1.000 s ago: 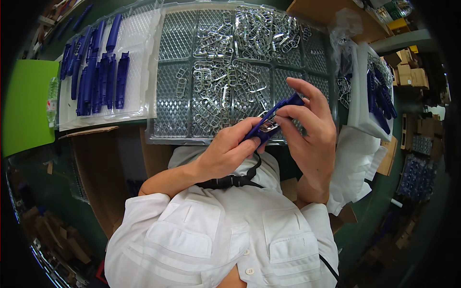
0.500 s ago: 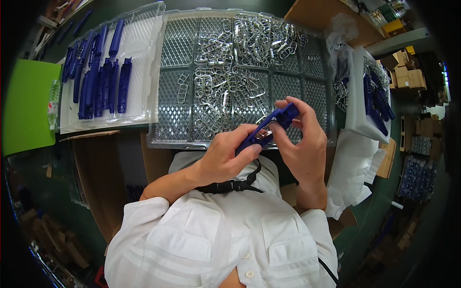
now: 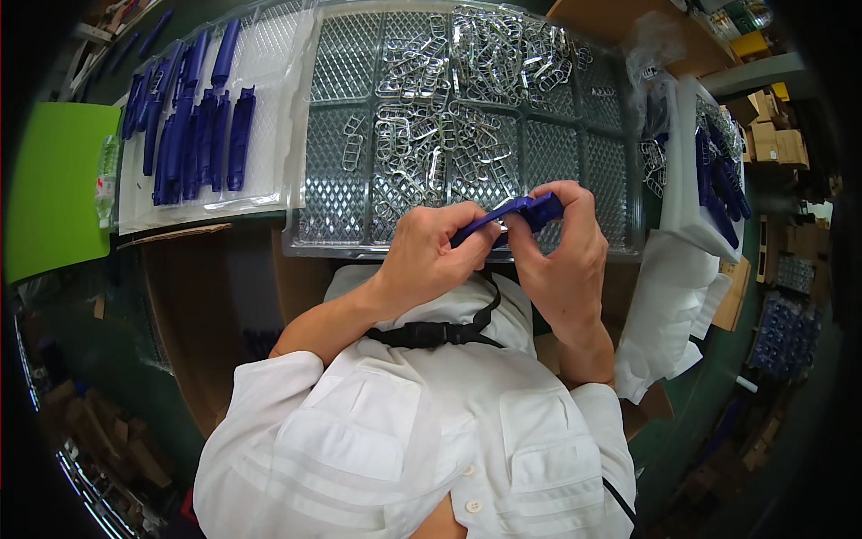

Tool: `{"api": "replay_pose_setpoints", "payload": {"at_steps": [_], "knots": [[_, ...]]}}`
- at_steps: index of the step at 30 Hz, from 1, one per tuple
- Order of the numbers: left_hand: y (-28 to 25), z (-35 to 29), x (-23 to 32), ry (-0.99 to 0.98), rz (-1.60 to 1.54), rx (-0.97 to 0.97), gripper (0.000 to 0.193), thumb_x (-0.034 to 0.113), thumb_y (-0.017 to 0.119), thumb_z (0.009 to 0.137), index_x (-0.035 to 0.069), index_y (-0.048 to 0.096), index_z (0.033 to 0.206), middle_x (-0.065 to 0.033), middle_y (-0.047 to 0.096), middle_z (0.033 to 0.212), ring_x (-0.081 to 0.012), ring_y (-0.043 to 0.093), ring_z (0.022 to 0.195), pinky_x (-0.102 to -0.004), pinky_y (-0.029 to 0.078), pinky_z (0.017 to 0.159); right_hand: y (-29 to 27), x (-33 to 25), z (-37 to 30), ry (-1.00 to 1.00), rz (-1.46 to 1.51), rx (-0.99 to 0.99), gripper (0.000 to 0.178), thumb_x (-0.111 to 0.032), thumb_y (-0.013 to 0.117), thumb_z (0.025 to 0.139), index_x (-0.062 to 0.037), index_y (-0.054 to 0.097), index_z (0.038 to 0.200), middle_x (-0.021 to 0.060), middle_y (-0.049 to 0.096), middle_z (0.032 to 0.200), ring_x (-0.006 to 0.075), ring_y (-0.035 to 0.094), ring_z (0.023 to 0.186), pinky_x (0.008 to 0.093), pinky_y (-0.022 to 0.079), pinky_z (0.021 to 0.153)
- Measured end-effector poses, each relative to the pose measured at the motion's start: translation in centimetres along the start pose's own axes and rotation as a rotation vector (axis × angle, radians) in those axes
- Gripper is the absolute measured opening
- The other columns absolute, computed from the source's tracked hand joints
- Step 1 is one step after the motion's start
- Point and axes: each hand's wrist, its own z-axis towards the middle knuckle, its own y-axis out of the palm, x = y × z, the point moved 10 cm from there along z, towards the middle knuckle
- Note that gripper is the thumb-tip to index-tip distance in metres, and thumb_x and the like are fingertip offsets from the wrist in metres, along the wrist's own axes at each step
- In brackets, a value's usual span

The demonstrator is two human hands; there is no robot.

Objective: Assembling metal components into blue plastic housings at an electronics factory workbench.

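Between both hands, over the near edge of the tray, I hold a long blue plastic part [image 3: 541,209]. My left hand [image 3: 431,249] pinches its lower left end between thumb and fingers. At the upper right end, my right hand [image 3: 567,254] grips it with the thumb pressed against its side. A bit of shiny metal shows by the right thumb, mostly covered by the fingers. Under and beyond the hands lies a clear compartment tray [image 3: 334,216] with many loose chrome wire links [image 3: 417,144] heaped in its middle compartments.
At left, several blue plastic parts [image 3: 205,135] lie in a clear tray [image 3: 269,108]. Beside it are a plastic bottle [image 3: 105,184] and a green sheet [image 3: 58,189]. A white foam box [image 3: 680,193] at right holds more blue parts. An open cardboard box [image 3: 211,305] sits below.
The blue part has turned in my hands, so its metal piece shows less. My fingers have closed further around it. The whole view has shifted slightly.
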Motion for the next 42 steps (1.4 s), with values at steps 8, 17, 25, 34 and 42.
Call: {"api": "replay_pose_setpoints", "payload": {"at_steps": [8, 17, 25, 34, 42], "knots": [[-0.6, -0.3, 1.5, 0.063, 0.137, -0.041, 0.019, 0.022, 0.073, 0.097, 0.003, 0.073, 0.094, -0.0037, 0.067, 0.065, -0.0085, 0.06, 0.056, -0.0278, 0.045, 0.052, 0.0, 0.8, 0.5, 0.029, 0.271, 0.014, 0.039, 0.009, 0.077, 0.08, -0.0021, 0.056, 0.11, 0.0132, 0.066, 0.099, 0.0262, 0.068, 0.084, 0.035, 0.055, 0.075], [-3.0, -1.6, 3.1, 0.193, 0.001, -0.215, 0.04, 0.015, 0.075, 0.098, -0.001, 0.067, 0.134, -0.0087, 0.072, 0.106, -0.0141, 0.068, 0.096, -0.0275, 0.055, 0.082, -3.9, 2.4, -1.4, -0.205, 0.508, 0.244, 0.046, 0.01, 0.082, 0.081, -0.0044, 0.055, 0.115, 0.0235, 0.063, 0.121, 0.0258, 0.064, 0.105, 0.0366, 0.056, 0.09], [-5.7, -0.7, 5.8, 0.345, 0.137, -0.008, 0.051, 0.001, 0.088, 0.078, 0.0, 0.071, 0.126, -0.0104, 0.071, 0.112, -0.0184, 0.067, 0.101, -0.0297, 0.052, 0.087, -2.9, 4.2, -0.9, -0.113, 0.3, 0.22, 0.049, 0.011, 0.077, 0.082, -0.0034, 0.057, 0.124, 0.0197, 0.065, 0.129, 0.0266, 0.067, 0.11, 0.0366, 0.056, 0.098], [-8.2, 2.6, 9.0, 0.473, 0.332, 0.052, 0.049, 0.001, 0.088, 0.079, 0.001, 0.071, 0.125, -0.0125, 0.072, 0.111, -0.022, 0.071, 0.101, -0.0324, 0.057, 0.088, -3.7, 9.2, -2.6, 0.139, 0.274, 0.217, 0.042, 0.011, 0.071, 0.088, -0.0016, 0.061, 0.127, 0.0149, 0.066, 0.13, 0.0195, 0.068, 0.098, 0.0334, 0.054, 0.092], [-10.6, 5.3, 8.8, 0.393, 0.31, 0.127, 0.049, 0.0, 0.087, 0.08, 0.003, 0.072, 0.127, -0.0088, 0.072, 0.114, -0.0165, 0.071, 0.104, -0.0266, 0.057, 0.088, -4.9, 11.6, -4.5, 0.223, 0.234, 0.228, 0.036, 0.013, 0.068, 0.089, -0.0006, 0.063, 0.121, 0.0142, 0.067, 0.127, 0.0196, 0.068, 0.097, 0.0333, 0.055, 0.091]]}}
